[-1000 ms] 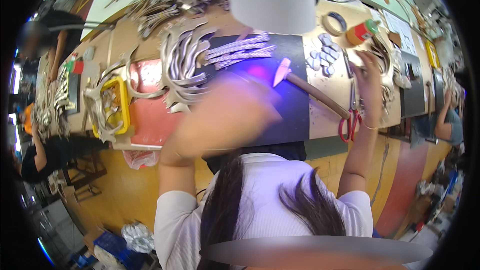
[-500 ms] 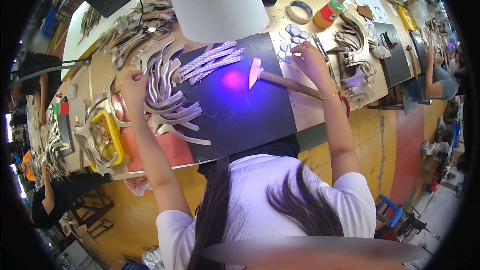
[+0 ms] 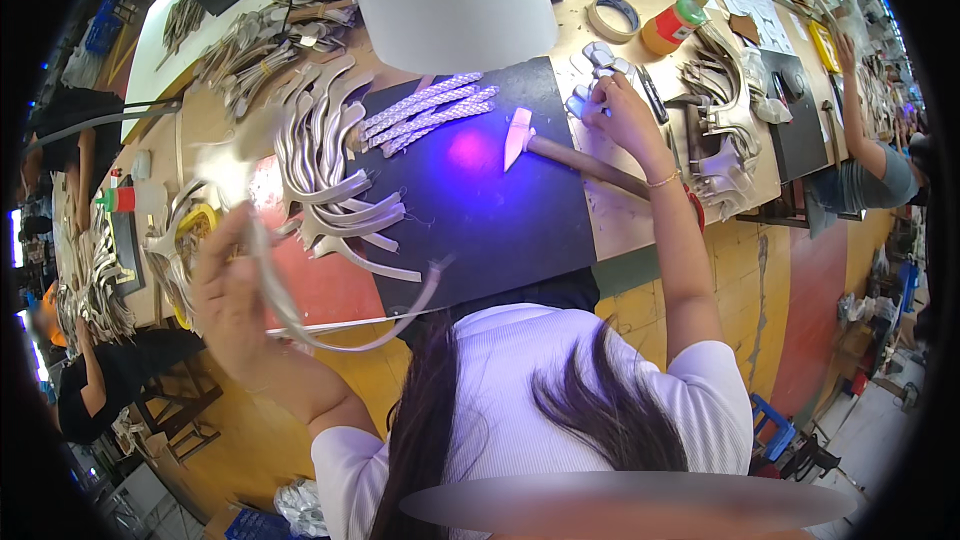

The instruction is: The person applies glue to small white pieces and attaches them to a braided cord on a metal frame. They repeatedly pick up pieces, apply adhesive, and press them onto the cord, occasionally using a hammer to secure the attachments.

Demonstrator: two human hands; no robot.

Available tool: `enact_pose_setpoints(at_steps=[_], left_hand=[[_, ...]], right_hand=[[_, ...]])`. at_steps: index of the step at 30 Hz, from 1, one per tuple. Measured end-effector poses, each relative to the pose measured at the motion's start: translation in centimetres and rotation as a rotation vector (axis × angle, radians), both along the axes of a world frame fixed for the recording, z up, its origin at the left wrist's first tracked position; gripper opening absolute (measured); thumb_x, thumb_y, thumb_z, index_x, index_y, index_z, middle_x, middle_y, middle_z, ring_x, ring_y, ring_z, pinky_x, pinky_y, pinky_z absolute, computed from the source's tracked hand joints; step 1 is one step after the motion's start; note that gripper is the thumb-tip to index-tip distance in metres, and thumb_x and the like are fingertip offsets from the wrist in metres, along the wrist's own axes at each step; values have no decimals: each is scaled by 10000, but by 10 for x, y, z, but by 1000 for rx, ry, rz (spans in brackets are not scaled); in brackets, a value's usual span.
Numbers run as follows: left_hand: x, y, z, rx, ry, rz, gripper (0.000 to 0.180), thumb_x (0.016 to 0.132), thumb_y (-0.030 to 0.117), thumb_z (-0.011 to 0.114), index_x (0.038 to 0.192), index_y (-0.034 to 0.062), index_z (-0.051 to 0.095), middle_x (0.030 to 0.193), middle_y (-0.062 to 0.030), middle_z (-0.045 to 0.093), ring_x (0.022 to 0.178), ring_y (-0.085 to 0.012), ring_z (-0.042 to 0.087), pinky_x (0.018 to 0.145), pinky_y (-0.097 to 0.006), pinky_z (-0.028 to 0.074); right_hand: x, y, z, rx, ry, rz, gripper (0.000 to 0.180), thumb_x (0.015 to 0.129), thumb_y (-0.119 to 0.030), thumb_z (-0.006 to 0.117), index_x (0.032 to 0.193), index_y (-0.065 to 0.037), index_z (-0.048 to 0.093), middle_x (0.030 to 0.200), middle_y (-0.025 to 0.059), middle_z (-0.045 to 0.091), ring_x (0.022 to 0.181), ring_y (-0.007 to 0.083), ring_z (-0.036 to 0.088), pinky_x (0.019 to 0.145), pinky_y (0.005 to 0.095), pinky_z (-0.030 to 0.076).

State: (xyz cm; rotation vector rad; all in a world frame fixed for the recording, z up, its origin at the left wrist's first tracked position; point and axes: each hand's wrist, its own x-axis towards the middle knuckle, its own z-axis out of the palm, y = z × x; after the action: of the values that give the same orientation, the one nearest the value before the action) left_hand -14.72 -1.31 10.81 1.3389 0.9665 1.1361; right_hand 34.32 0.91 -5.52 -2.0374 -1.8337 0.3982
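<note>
One blurred, curved strap (image 3: 281, 304), grasped by the left fingers (image 3: 221, 248), crosses the near edge of the tabletop (image 3: 622, 225); right fingers (image 3: 603, 110) partly hide pale pieces (image 3: 601, 54), grip unclear.

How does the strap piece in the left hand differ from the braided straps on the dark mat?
The strap piece in the left hand bends in a broad curve; the braided straps lie nearly straight.
The strap piece looks smooth, while the braided straps show a woven pattern.
The strap piece is held up, partly blurred; the braided straps rest on the dark mat.
Both are pale.
</note>
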Motion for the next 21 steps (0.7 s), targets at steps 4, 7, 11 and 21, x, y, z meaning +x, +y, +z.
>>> enact_pose_setpoints(at_steps=[4, 7, 11, 21], left_hand=[[48, -1, -71, -345, 23, -237, 469, 949, 90, 651, 1390, -12, 529, 1099, -133, 700, 788, -125, 654, 623, -230, 518], [82, 1, -120, -542, 56, -404, 458, 958, 76, 639, 1398, 7, 532, 1039, -111, 707, 612, -66, 603, 489, -197, 483], [95, -9, -136, -515, 348, -410, 447, 971, 105, 638, 1405, 45, 548, 907, -38, 640, 537, -51, 519, 478, -207, 442], [104, -24, -127, 321, 964, -262, 383, 907, 193, 707, 1276, 96, 677, 963, -92, 551, 734, -186, 565, 680, -331, 486]], right_hand=[[0, 0, 2, -26, 8, -16, 296, 727, -92, 791, 910, -35, 566, 1005, 111, 594, 895, 307, 654, 801, 379, 525], [-1, 0, 9, -63, 4, -12, 276, 721, -118, 791, 907, -44, 602, 989, 122, 609, 914, 318, 655, 791, 412, 524], [-3, -2, 17, -72, -26, 19, 285, 721, -136, 808, 894, -52, 598, 970, 115, 614, 875, 326, 663, 769, 427, 523], [-11, 1, 13, -56, -107, -23, 237, 797, -138, 770, 963, -61, 621, 1041, 105, 620, 884, 302, 672, 786, 395, 526]])
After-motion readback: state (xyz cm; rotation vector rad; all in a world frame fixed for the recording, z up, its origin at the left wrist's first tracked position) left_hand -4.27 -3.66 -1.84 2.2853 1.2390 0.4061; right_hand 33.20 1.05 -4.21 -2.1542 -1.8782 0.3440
